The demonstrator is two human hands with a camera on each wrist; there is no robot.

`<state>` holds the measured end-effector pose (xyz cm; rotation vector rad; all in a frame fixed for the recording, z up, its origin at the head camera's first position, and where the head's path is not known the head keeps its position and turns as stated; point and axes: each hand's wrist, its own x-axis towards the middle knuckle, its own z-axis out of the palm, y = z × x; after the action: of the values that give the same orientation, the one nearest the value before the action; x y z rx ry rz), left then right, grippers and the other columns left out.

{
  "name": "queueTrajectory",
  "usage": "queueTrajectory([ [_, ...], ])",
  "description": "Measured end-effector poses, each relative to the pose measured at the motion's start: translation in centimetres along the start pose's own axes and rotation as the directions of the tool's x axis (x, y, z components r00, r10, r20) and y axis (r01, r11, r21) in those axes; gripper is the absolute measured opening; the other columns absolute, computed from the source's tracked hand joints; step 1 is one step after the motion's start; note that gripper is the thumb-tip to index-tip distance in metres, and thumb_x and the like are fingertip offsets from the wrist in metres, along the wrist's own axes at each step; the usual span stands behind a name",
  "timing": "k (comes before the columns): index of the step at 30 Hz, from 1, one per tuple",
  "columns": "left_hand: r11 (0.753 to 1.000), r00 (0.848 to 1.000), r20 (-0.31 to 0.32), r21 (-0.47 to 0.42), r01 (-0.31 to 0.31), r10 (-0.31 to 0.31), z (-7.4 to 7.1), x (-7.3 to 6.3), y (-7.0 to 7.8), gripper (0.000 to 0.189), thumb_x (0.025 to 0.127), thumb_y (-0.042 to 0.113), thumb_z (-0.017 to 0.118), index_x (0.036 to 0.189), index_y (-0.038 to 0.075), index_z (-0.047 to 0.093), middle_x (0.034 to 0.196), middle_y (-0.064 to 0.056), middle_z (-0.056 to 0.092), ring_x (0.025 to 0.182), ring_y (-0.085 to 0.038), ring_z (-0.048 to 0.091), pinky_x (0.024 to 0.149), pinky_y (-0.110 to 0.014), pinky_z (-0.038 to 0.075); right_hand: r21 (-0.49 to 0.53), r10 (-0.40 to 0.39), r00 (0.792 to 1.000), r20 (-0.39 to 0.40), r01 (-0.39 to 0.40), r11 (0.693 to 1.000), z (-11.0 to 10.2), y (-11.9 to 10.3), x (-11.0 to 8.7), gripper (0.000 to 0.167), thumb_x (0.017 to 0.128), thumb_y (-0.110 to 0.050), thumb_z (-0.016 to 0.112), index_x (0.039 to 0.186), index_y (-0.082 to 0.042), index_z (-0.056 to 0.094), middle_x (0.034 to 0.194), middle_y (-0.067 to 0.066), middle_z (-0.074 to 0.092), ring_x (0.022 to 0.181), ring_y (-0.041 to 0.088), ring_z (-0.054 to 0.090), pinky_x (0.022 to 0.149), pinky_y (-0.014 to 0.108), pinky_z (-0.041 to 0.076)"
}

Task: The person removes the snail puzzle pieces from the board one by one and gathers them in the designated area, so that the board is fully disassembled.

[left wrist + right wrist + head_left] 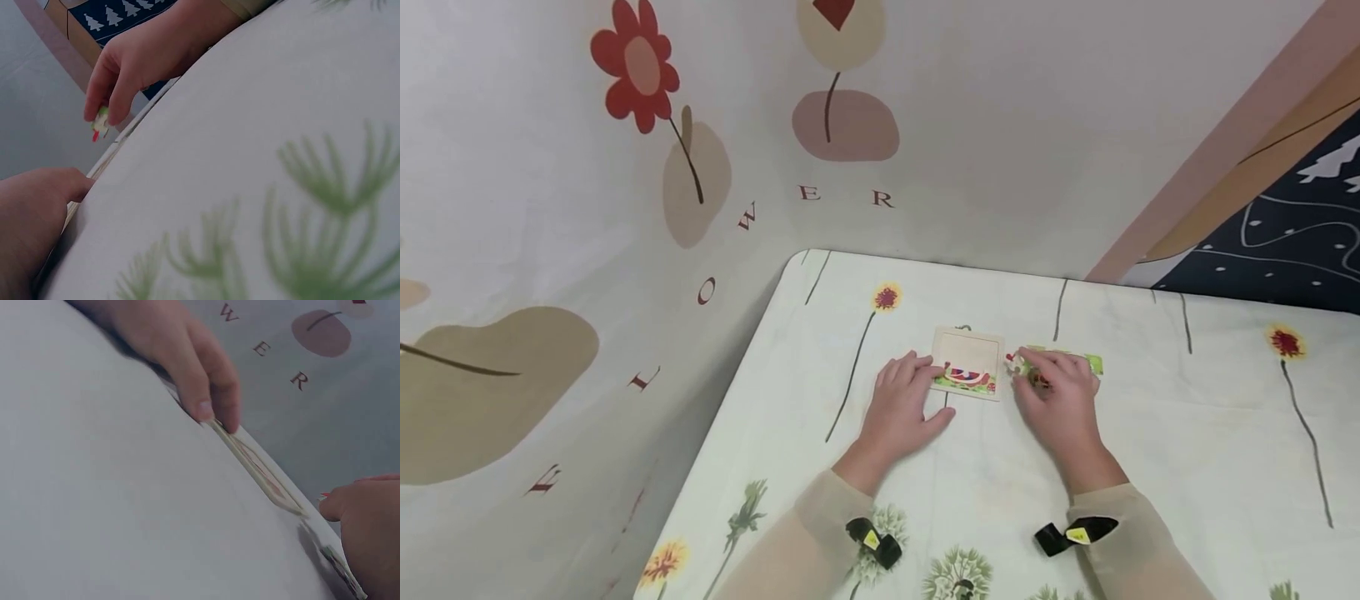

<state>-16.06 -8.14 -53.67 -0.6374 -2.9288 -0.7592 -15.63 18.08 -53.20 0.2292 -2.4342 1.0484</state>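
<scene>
A small wooden puzzle board [967, 342] with a raised rim lies on the table; coloured pieces [968, 379] fill its lower part, and its upper part is bare wood. My left hand [904, 406] rests at the board's left side, its index fingertip over the rim and its thumb spread below. Just right of the board, my right hand [1060, 400] pinches a small puzzle piece [100, 124] in white, green and red between thumb and fingers. Beneath that hand, more green printed pieces [1096, 364] show, partly hidden by the fingers.
The table is covered by a white cloth [1187, 467] printed with flowers. Its back edge meets a wall hanging [1000, 167] with flower drawings and letters. Each wrist wears a black strap [874, 542].
</scene>
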Motion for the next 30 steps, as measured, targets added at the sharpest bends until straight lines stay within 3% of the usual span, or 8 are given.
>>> queueTrajectory([
  [8, 1.000, 1.000, 0.005, 0.008, 0.012, -0.012, -0.2, -0.1, 0.1, 0.061, 0.096, 0.047, 0.075, 0.147, 0.018, 0.060, 0.157, -0.007, 0.051, 0.153, -0.030, 0.035, 0.127, -0.051, 0.023, -0.030, 0.022, 1.000, -0.014, -0.022, 0.999, -3.9, 3.1, -1.2, 0.042, 0.085, 0.005, 0.083, 0.126, -0.003, 0.077, 0.121, 0.020, 0.071, 0.113, 0.039, 0.053, 0.097, 0.058, 0.032],
  [11, 1.000, 1.000, 0.001, 0.006, 0.014, -0.014, -0.3, -0.1, 0.0, 0.061, 0.096, 0.048, 0.076, 0.147, 0.018, 0.061, 0.157, -0.007, 0.051, 0.153, -0.030, 0.035, 0.127, -0.052, 0.023, -0.050, 0.088, 0.996, -0.003, -0.088, 0.995, -5.7, 4.3, -1.8, 0.043, 0.086, 0.002, 0.084, 0.128, -0.004, 0.077, 0.121, 0.016, 0.072, 0.113, 0.029, 0.053, 0.098, 0.036, 0.037],
  [14, 1.000, 1.000, -0.001, 0.002, 0.007, -0.007, -0.2, -0.1, -0.1, 0.061, 0.096, 0.048, 0.076, 0.147, 0.018, 0.061, 0.157, -0.007, 0.051, 0.153, -0.031, 0.035, 0.127, -0.052, 0.023, -0.067, 0.164, 0.986, 0.026, -0.162, 0.984, -7.3, 5.1, -2.3, 0.042, 0.087, -0.002, 0.084, 0.128, -0.005, 0.077, 0.121, 0.012, 0.072, 0.113, 0.019, 0.051, 0.089, 0.014, 0.037],
  [17, 1.000, 1.000, -0.004, 0.002, 0.000, 0.000, -0.1, -0.1, -0.2, 0.061, 0.096, 0.048, 0.075, 0.147, 0.018, 0.061, 0.157, -0.008, 0.051, 0.153, -0.031, 0.036, 0.127, -0.052, 0.023, -0.077, 0.221, 0.973, 0.073, -0.215, 0.973, -8.4, 5.5, -2.6, 0.040, 0.091, -0.007, 0.081, 0.131, -0.007, 0.076, 0.122, 0.011, 0.072, 0.114, 0.018, 0.051, 0.088, 0.005, 0.035],
  [20, 1.000, 1.000, -0.014, 0.001, -0.008, 0.008, 0.0, -0.1, -0.3, 0.060, 0.096, 0.046, 0.076, 0.146, 0.017, 0.062, 0.156, -0.008, 0.052, 0.152, -0.031, 0.037, 0.127, -0.052, 0.023, -0.102, 0.248, 0.959, 0.139, -0.236, 0.966, -8.8, 5.9, -2.6, 0.039, 0.097, -0.014, 0.077, 0.135, -0.008, 0.074, 0.126, 0.012, 0.071, 0.120, 0.024, 0.051, 0.092, 0.013, 0.037],
  [23, 1.000, 1.000, -0.024, -0.002, -0.014, 0.014, 0.1, 0.0, -0.4, 0.059, 0.095, 0.045, 0.077, 0.145, 0.017, 0.062, 0.155, -0.008, 0.052, 0.152, -0.031, 0.037, 0.127, -0.052, 0.023, -0.123, 0.241, 0.950, 0.197, -0.220, 0.968, -8.7, 6.2, -2.5, 0.039, 0.100, -0.015, 0.074, 0.138, -0.007, 0.072, 0.129, 0.015, 0.067, 0.125, 0.033, 0.048, 0.097, 0.036, 0.041],
  [26, 1.000, 0.999, -0.029, -0.008, -0.022, 0.022, 0.2, 0.0, -0.3, 0.059, 0.095, 0.045, 0.077, 0.144, 0.016, 0.062, 0.155, -0.009, 0.053, 0.152, -0.032, 0.037, 0.127, -0.052, 0.023, -0.143, 0.216, 0.953, 0.213, -0.188, 0.972, -8.5, 6.4, -2.5, 0.038, 0.100, -0.010, 0.073, 0.138, -0.005, 0.071, 0.130, 0.018, 0.063, 0.125, 0.041, 0.044, 0.094, 0.054, 0.038],
  [30, 1.000, 0.999, -0.023, -0.005, -0.022, 0.022, 0.3, 0.1, -0.2, 0.059, 0.096, 0.045, 0.076, 0.145, 0.016, 0.062, 0.155, -0.009, 0.052, 0.153, -0.032, 0.036, 0.127, -0.052, 0.023, -0.160, 0.200, 0.961, 0.192, -0.170, 0.972, -8.4, 6.5, -2.6, 0.037, 0.100, -0.006, 0.071, 0.136, -0.003, 0.071, 0.130, 0.021, 0.058, 0.123, 0.045, 0.041, 0.092, 0.058, 0.036],
])
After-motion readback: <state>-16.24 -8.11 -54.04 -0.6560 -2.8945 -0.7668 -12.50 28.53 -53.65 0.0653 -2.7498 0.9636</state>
